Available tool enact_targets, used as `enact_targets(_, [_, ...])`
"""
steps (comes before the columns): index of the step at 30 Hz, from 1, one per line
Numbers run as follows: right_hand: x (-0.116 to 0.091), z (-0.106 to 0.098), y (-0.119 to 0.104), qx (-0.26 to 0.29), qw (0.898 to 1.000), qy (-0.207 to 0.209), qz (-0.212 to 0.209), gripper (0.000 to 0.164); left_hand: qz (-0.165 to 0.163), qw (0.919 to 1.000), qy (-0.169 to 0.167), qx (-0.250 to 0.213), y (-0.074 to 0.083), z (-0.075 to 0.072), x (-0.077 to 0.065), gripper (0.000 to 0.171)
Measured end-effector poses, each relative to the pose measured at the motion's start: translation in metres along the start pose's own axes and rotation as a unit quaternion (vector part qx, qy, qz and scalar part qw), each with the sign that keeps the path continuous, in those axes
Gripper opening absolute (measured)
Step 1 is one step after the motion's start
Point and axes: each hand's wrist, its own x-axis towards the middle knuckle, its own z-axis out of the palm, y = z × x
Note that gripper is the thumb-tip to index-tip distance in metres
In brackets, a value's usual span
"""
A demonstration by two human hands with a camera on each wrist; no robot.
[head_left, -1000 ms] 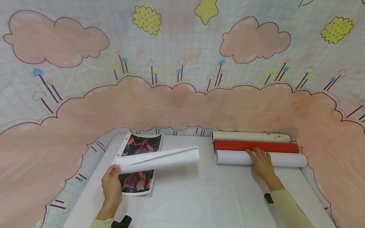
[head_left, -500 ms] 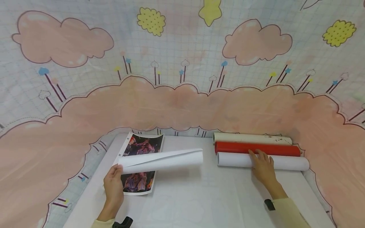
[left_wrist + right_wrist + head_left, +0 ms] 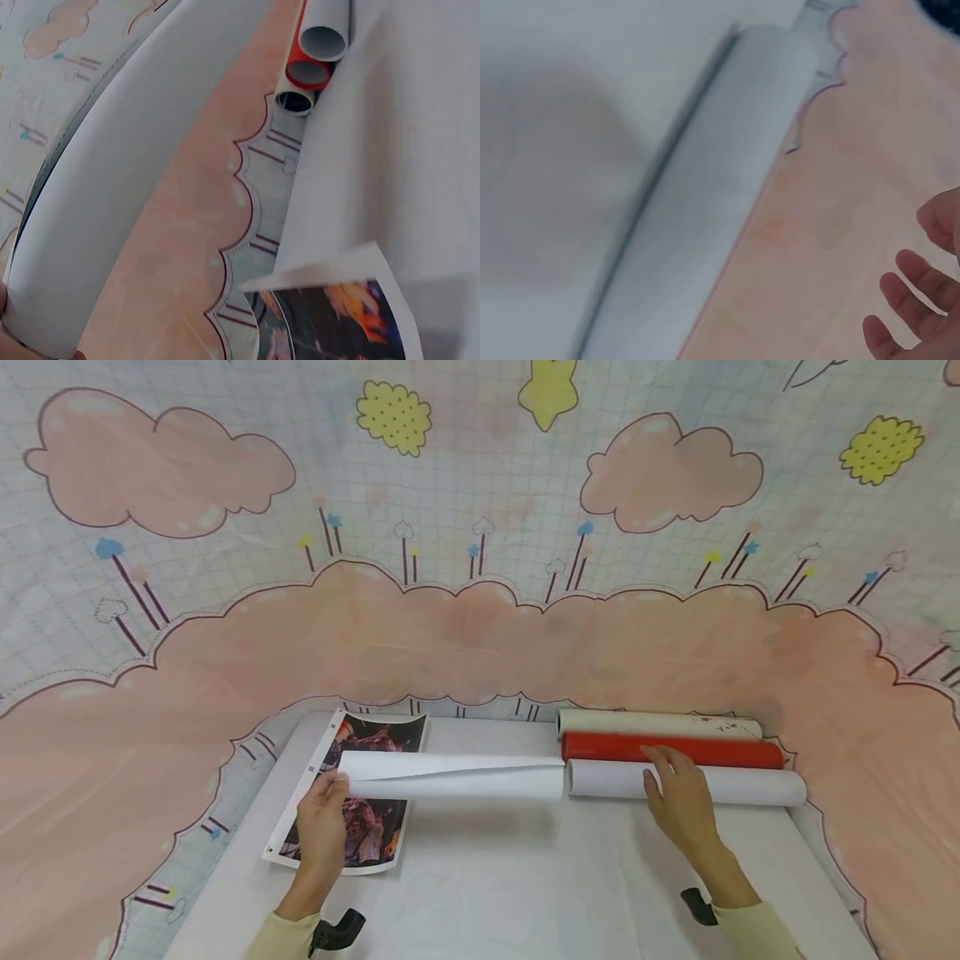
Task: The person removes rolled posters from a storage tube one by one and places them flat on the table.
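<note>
Left hand point(image 3: 322, 831) at centre-left, pinching the near-left end of a loosely rolled white sheet point(image 3: 450, 781) between thumb and fingers. Sheet stretched out sideways from that grip toward the right, level and raised above a white worktop point(image 3: 495, 885), with a soft shadow beneath and a long free edge running along the roll. In the left wrist view, fingertips just visible at the roll's lower end.

Right hand point(image 3: 681, 802) at the other side, well apart from the held sheet's gripped end, poised over a group of rolls. Fingers slightly bent and spread, thumb apart; in the right wrist view, set clear of the nearest roll.

Beneath that hand, three rolls side by side at the worktop's far right: a white roll point(image 3: 757, 785) in front, a red roll point(image 3: 607, 746) in the middle, a cream roll point(image 3: 645, 722) with dark marks at the back. Free end of the held sheet just beside the white roll's left end in the head view; contact between them impossible to tell.

Under the held sheet's left part, a printed sheet point(image 3: 375, 839) with dark, colourful pictures and a white border, one corner curled upward. Behind everything, a peach cloud-patterned cloth point(image 3: 450, 643).
</note>
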Motion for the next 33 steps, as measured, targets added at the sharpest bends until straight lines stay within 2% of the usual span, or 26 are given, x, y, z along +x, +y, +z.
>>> enact_targets(3, [0.005,-0.007,-0.017,0.025,1.0,0.009,-0.006,0.036,0.024,0.9993,-0.016,0.022,0.003,0.013,0.0,0.033])
enact_targets(8, [0.009,-0.015,-0.039,0.061,0.998,0.0,-0.022,0.036,0.06,0.9945,-0.06,0.062,0.005,0.032,0.001,0.029])
enact_targets(15, [0.003,-0.013,-0.068,0.067,0.994,-0.057,-0.062,0.043,0.121,0.9829,-0.08,0.113,0.008,0.053,0.0,0.022])
enact_targets(17, [0.002,-0.011,-0.076,0.069,0.992,-0.073,-0.071,0.042,0.129,0.9796,-0.086,0.128,0.009,0.058,-0.001,0.022])
enact_targets(21, [-0.002,-0.005,-0.09,0.066,0.988,-0.1,-0.099,0.04,0.125,0.9764,-0.097,0.147,0.007,0.063,-0.003,0.023])
enact_targets(24, [-0.005,0.0,-0.097,0.056,0.985,-0.114,-0.119,0.042,0.119,0.9769,-0.101,0.146,0.005,0.066,-0.006,0.022])
enact_targets(30, [-0.009,0.007,-0.106,0.044,0.981,-0.124,-0.141,0.047,0.105,0.9807,-0.105,0.127,0.002,0.07,-0.012,0.024])
enact_targets(33, [-0.01,0.01,-0.108,0.044,0.981,-0.121,-0.145,0.045,0.098,0.9817,-0.111,0.12,0.002,0.071,-0.012,0.026])
